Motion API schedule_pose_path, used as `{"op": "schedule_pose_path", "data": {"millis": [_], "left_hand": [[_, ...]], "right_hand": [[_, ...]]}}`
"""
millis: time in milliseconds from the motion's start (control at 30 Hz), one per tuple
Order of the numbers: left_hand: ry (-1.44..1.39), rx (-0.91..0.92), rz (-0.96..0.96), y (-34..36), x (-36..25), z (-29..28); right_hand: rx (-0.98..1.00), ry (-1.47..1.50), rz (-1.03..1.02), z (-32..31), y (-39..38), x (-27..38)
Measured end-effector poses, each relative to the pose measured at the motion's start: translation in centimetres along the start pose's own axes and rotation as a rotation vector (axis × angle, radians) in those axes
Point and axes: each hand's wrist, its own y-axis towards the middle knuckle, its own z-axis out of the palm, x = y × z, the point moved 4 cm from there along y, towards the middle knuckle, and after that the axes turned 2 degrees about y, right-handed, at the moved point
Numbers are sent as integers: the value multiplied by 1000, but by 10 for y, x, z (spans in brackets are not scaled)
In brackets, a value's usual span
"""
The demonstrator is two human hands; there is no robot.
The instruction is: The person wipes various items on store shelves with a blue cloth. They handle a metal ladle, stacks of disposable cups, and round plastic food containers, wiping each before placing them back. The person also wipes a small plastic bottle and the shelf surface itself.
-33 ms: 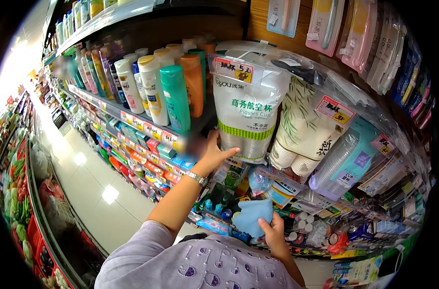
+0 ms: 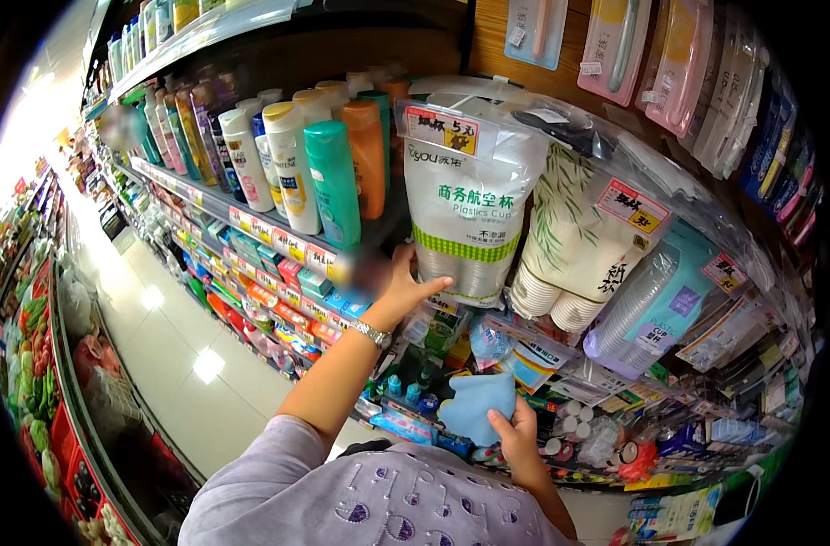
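Blue cloth [image 2: 479,407] was in the right hand [image 2: 520,435], low in front of the lower shelves and below the bag of plastic cups [image 2: 474,196]. I judged the step in hand to be steadying that bag with the other hand; to me, the next move called for a sure hold on its lower corner, the cloth well clear. On my feed the right thumb pressed over the cloth, its fingers mostly hidden behind but closed on it. The left hand [image 2: 404,289] was at the bag's lower left edge, thumb spread wide; its other fingers were partly hidden, so I couldn't tell whether they gripped. Just to the right sat a bag of paper cups [image 2: 570,218]; to the left, a teal bottle [image 2: 333,187] stood upright.
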Motion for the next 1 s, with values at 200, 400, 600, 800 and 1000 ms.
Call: {"op": "schedule_pose_path", "data": {"millis": [200, 400, 600, 800, 1000], "left_hand": [[-64, 94, -93, 4, -22, 10], [24, 92, -120, 6, -13, 3], [48, -33, -36, -10, -21, 7], [80, -25, 92, -9, -14, -3], [136, 22, -38, 7, 4, -8]], "right_hand": [[76, -25, -31, 1, 0, -2], [77, 3, 14, -4, -18, -9], [-103, -32, 22, -22, -16, -28], [-88, -274, -51, -5, 18, -22], [-201, -654, -898, 53, 64, 95]]}}
